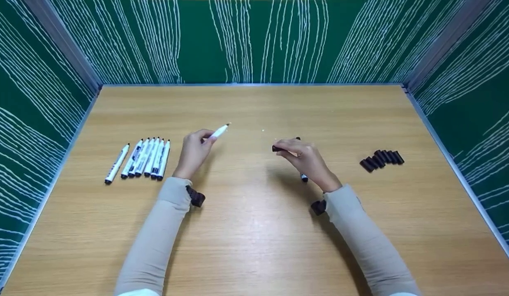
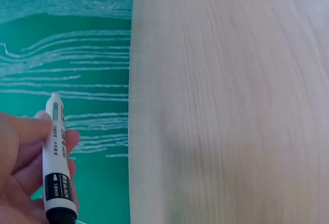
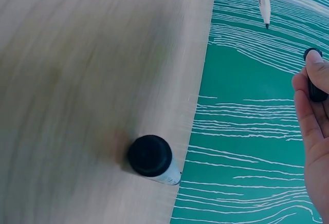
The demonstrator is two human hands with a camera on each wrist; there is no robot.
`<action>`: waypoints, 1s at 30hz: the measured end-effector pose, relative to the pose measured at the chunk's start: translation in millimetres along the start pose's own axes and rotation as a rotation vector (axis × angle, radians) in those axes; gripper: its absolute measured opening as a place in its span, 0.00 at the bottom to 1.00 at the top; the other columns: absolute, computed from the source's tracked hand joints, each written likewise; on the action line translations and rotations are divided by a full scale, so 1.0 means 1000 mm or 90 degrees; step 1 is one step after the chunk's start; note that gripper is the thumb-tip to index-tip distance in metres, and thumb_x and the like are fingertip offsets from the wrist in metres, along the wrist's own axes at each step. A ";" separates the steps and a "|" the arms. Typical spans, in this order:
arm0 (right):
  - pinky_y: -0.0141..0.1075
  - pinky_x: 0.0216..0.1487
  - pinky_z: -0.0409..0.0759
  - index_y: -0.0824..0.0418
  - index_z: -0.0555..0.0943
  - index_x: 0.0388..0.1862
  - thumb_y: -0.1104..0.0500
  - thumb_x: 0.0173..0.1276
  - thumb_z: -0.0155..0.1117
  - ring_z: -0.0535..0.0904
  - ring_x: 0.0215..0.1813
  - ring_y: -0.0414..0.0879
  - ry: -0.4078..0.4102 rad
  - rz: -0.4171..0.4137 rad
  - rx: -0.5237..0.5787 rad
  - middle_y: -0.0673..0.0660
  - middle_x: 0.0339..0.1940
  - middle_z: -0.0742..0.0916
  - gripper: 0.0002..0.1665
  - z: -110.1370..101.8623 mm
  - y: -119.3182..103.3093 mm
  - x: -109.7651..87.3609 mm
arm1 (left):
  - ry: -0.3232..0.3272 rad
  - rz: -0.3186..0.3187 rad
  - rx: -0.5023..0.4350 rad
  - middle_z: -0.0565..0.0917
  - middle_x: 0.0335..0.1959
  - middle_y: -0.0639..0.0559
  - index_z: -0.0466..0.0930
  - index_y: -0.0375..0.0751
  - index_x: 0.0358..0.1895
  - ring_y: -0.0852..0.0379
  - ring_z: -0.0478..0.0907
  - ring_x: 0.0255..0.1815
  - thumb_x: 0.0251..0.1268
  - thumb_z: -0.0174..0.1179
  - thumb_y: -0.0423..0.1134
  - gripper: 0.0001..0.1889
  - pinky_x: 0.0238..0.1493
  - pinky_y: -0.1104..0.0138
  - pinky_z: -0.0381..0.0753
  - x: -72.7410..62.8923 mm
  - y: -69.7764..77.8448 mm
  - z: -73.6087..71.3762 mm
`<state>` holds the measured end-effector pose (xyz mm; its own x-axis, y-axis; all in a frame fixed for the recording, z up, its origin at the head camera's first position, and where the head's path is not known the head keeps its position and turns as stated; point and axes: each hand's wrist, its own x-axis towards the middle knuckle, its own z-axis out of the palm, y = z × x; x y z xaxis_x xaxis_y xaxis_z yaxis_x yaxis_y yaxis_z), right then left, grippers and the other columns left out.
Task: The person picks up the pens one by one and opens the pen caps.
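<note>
My left hand (image 1: 195, 153) pinches a white marker (image 1: 220, 131) (image 2: 56, 147), its bare dark tip pointing up and away from me. In the right wrist view, that marker (image 3: 264, 9) appears at the top with its tip exposed. My right hand (image 1: 307, 159) (image 3: 316, 142) grips a black marker cap (image 1: 276, 148) (image 3: 317, 93) between thumb and fingers, a short distance from the pen. Partly hidden behind the right hand is another marker (image 1: 304, 178) (image 3: 167, 174), lying on the table.
Several capless white markers (image 1: 147, 158) lie side by side at the left of the table (image 1: 246, 246). Several black caps (image 1: 382, 159) are grouped at the right. Green walls (image 1: 197, 45) with white lines border the back and sides.
</note>
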<state>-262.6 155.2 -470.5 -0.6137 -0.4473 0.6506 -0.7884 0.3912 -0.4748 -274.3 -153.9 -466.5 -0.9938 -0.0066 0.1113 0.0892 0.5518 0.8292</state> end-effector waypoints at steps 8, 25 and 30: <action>0.34 0.46 0.83 0.66 0.87 0.42 0.67 0.57 0.69 0.87 0.44 0.52 0.003 0.005 -0.020 0.60 0.41 0.89 0.12 0.001 0.002 -0.003 | 0.039 -0.059 0.046 0.85 0.46 0.42 0.81 0.35 0.52 0.50 0.79 0.41 0.68 0.58 0.39 0.14 0.40 0.64 0.79 0.000 -0.013 -0.017; 0.35 0.47 0.83 0.66 0.86 0.43 0.68 0.57 0.69 0.87 0.43 0.52 0.000 0.012 -0.005 0.61 0.41 0.89 0.13 0.001 0.005 -0.005 | 0.051 -0.171 0.127 0.83 0.46 0.43 0.78 0.37 0.56 0.50 0.79 0.40 0.67 0.58 0.38 0.17 0.34 0.65 0.78 -0.003 -0.036 -0.048; 0.36 0.48 0.83 0.67 0.86 0.43 0.68 0.57 0.69 0.87 0.44 0.53 -0.002 0.007 -0.003 0.61 0.42 0.89 0.13 0.003 0.007 -0.007 | 0.051 -0.180 0.164 0.83 0.45 0.42 0.78 0.35 0.55 0.49 0.79 0.40 0.67 0.58 0.38 0.17 0.37 0.63 0.78 -0.005 -0.040 -0.056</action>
<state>-263.8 158.3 -479.9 -0.6229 -0.4448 0.6435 -0.7810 0.4007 -0.4790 -268.8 -222.5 -470.2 -0.9674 -0.2481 -0.0512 -0.2176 0.7103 0.6694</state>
